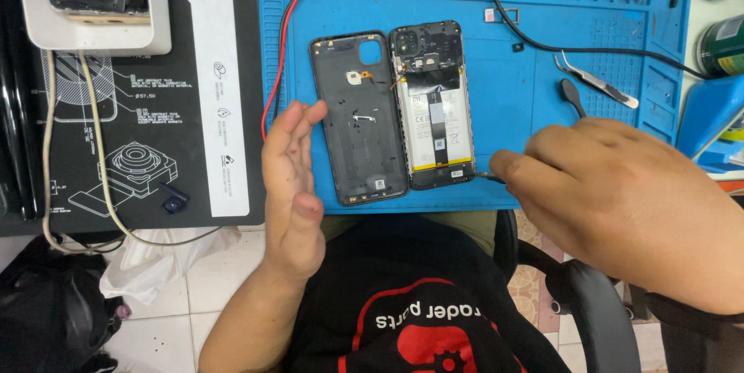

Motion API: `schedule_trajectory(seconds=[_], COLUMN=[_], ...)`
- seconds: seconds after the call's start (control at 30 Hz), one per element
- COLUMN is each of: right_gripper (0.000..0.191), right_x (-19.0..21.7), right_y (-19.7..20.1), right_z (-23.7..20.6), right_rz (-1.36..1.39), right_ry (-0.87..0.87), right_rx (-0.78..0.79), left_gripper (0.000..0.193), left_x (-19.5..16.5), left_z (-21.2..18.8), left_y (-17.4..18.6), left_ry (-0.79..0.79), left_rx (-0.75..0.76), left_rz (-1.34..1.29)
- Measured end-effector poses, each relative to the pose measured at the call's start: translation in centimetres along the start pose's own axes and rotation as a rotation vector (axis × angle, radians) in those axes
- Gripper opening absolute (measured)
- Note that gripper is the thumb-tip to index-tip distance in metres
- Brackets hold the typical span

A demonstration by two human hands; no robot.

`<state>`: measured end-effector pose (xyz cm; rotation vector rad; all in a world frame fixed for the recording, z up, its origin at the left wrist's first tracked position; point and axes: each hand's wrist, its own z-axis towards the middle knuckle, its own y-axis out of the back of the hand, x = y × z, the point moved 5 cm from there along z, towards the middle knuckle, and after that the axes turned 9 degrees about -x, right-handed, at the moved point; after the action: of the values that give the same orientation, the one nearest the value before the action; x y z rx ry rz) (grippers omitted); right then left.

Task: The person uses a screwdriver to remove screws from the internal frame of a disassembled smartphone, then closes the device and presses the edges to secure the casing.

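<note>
Sitting at the bench, the person is leaning over a blue repair mat (496, 109) with an opened phone (431, 105) lying face down on it, its battery and board exposed. Just to the left of it, touching along the long edge, the removed dark back cover (358, 121) is lying inside up. The left hand (293, 187) is hovering at the mat's near edge, just beside the cover, fingers straight and pressed together, palm turned toward the phone, holding nothing. The right hand (620, 202) is curling closed at the phone's lower right corner, pinching a thin metal tool (488, 177) whose tip is showing just beside the phone's bottom edge; whether the tip is touching the phone is too fine to tell.

Farther back on the mat, a pair of tweezers (597, 82) and a small black spudger (572, 98) are lying well apart from the hands. A red wire (283, 39) and a black cable (542, 43) are running across the mat. To the left, a dark mat with white diagrams (139, 132) is carrying a white device (93, 5).
</note>
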<state>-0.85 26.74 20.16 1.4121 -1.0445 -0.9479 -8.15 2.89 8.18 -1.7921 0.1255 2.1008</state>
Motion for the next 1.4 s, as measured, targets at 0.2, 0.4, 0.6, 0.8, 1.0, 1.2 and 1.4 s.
schedule_trajectory(seconds=[0.2,0.4,0.6,0.8,1.0,1.2,1.4], right_gripper=[0.034,0.032,0.028,0.032,0.027,0.042,0.03], right_x=[0.6,0.1,-0.7,-0.4,1.7,2.5,3.9], right_y=[0.0,0.8,0.2,1.1,0.7,-1.1,2.2], right_z=[1.2,0.7,-0.2,-0.6,0.0,0.7,2.8], right_rz=[-0.007,0.134,-0.033,-0.138,-0.147,-0.192,0.092], right_ry=[0.061,0.116,0.024,0.003,-0.05,0.037,-0.038], right_rx=[-0.079,-0.225,-0.043,-0.047,0.062,0.211,-0.21], left_gripper=[0.087,0.088,0.089,0.089,0.084,0.078,0.073], left_x=[0.0,0.0,-0.1,-0.4,-1.5,-2.1,-2.6], left_z=[0.0,0.1,0.1,-0.1,-0.5,-0.8,-0.9], left_y=[1.0,0.3,-0.7,-1.1,0.8,3.3,4.5], left_ry=[-0.015,-0.013,-0.007,-0.016,-0.037,-0.076,-0.091], left_rx=[0.013,0.017,0.013,0.021,0.038,0.027,0.001], left_rz=[0.04,0.046,0.027,0.024,0.028,0.111,0.098])
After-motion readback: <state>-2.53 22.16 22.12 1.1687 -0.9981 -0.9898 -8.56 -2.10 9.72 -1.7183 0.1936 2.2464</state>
